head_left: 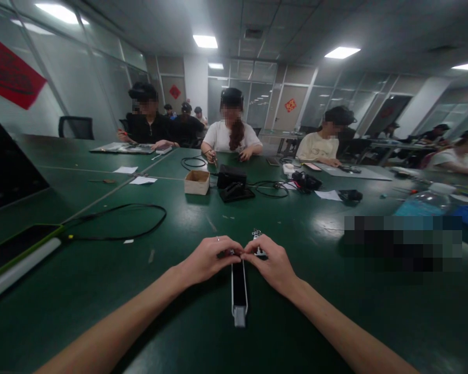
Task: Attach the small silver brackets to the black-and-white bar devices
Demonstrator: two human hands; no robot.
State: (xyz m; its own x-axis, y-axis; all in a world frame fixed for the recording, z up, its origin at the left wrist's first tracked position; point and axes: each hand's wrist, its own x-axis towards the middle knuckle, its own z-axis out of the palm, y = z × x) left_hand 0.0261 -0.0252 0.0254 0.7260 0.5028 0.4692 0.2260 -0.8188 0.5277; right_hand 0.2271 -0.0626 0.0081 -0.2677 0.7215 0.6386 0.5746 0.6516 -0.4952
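The room has glass partitions [119,78] and ceiling lights [205,41]; a green desk [171,332] fills the foreground, its near edge out of view. On it, a long narrow dark item [239,285] with pale rims lies lengthwise, its grey end piece [239,316] towards the near edge. The left hand [206,259], ringed on one finger, and the right hand [275,262] meet over the item's far end, thumb and forefinger pinched on each; what lies between the fingertips is too small to tell. A small silvery item [256,234] shows just beyond the right fingers. Towards the far edge stand an open-topped tan box [197,183] and, just beside it, a black object [232,179]. A green-edged device [21,252] lies at the left side, a black cable [140,205] near it; a clear bottle [425,202] is towards the right side. Three people [231,135] sit along the far edge, papers, cables and flat boards before them.
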